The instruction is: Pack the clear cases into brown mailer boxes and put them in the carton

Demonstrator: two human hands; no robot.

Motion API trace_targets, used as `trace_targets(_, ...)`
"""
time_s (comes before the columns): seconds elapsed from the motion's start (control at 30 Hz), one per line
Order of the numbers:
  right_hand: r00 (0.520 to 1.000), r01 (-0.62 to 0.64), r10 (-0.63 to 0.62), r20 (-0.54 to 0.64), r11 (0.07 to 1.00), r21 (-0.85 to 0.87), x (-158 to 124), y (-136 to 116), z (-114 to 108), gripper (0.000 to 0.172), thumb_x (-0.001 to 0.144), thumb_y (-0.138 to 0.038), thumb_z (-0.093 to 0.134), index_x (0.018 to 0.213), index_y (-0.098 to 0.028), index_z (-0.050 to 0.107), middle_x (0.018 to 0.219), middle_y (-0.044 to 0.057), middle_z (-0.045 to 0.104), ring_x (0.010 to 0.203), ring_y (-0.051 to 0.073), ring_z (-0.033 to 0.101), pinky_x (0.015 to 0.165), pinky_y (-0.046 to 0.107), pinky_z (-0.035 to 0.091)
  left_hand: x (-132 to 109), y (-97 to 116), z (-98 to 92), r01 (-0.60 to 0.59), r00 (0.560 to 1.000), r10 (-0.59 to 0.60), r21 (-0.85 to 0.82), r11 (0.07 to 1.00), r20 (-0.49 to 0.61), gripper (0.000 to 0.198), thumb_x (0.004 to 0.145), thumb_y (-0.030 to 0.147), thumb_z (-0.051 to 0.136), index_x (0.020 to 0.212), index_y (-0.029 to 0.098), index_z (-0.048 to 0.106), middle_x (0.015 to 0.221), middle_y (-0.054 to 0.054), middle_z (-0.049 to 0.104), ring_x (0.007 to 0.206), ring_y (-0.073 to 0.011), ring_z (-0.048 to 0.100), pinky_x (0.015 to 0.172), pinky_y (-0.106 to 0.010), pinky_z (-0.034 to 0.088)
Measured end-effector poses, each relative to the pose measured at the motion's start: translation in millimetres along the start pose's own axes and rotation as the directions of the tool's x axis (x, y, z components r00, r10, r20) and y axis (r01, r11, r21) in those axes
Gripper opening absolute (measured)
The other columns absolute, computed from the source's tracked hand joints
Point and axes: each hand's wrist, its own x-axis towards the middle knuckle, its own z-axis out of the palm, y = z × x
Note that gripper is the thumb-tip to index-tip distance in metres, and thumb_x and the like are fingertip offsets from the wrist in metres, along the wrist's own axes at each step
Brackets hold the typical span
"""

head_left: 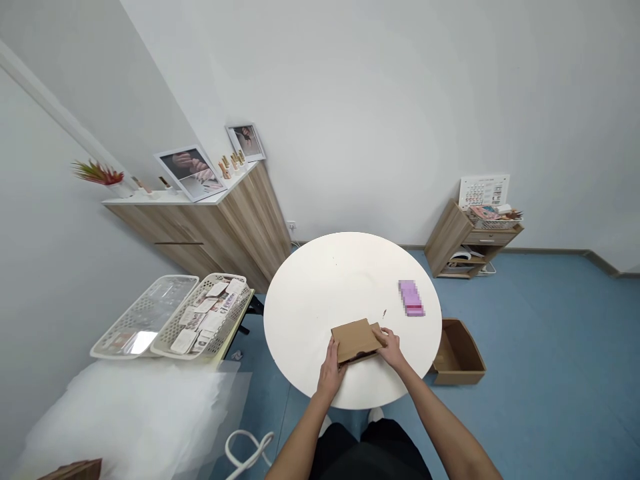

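A small brown cardboard box [356,339] rests near the front of the round white table [320,287], between my two hands. My left hand [331,371] grips its left side, fingers along the edge. At the right end, my right hand [389,345] holds a side flap of the box between thumb and fingers. The lid panel faces up, and a dark gap shows along the front edge. What the box contains is hidden. To the right on the table lies a purple item [411,298], blurred by pixelation. A tiny dark mark or scrap [385,313] sits just beyond my right hand.
An open cardboard carton [457,353] stands on the floor at the right. White baskets [165,327] with packets and printed cards are at the left, above white wrapping material [135,413]. A wooden cabinet [250,213] and a small shelf unit [445,237] stand by the wall.
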Motion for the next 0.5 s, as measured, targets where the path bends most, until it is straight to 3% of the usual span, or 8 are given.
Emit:
trace_targets(0.13,0.999,0.026,-0.024,-0.027,0.998,0.059,0,-3,1,0.063,0.071,-0.022,0.058,0.132,-0.032,0.057,0.134,0.006,0.046,0.123,0.03,0.043,0.106,0.044,0.037,2,-1,0.5,-0.015,1.0,0.015,0.005,1.0,0.008,0.081,0.08,0.009,0.051,0.148,0.029,0.012,0.159,-0.011,0.019,0.144,-0.0258,0.026,0.105,-0.044,0.045)
trace_targets(0.27,0.984,0.175,-0.172,-0.045,0.98,0.095,-2,-4,11,0.065,0.07,-0.015,0.057,0.134,-0.026,0.056,0.141,0.01,0.039,0.124,0.028,0.044,0.103,0.043,0.042,6,-1,-2.4,0.006,0.999,-0.006,0.015,1.0,0.038,0.079,0.076,0.005,0.05,0.146,0.027,0.019,0.16,-0.01,0.016,0.143,-0.0259,0.03,0.102,-0.043,0.048)
trace_targets(0.4,0.962,0.264,-0.27,0.044,0.959,0.108,-11,4,18,0.073,0.068,-0.014,0.061,0.139,-0.026,0.049,0.142,0.01,0.039,0.125,0.027,0.047,0.107,0.043,0.04,7,-3,-11.0,-0.024,0.995,0.019,0.051,0.998,0.1,0.084,0.072,0.002,0.049,0.147,0.028,0.021,0.162,-0.008,0.007,0.142,-0.0265,0.031,0.1,-0.042,0.049)
trace_targets(0.5,0.929,0.346,-0.355,0.105,0.933,0.098,-20,12,22,0.084,0.068,-0.012,0.06,0.147,-0.029,0.036,0.151,0.009,0.032,0.134,0.026,0.04,0.11,0.043,0.037,2,-6,-13.9,-0.085,0.988,0.078,0.052,0.995,0.134,0.09,0.07,0.001,0.048,0.15,0.029,0.018,0.162,-0.005,0.001,0.144,-0.0276,0.027,0.101,-0.044,0.049)
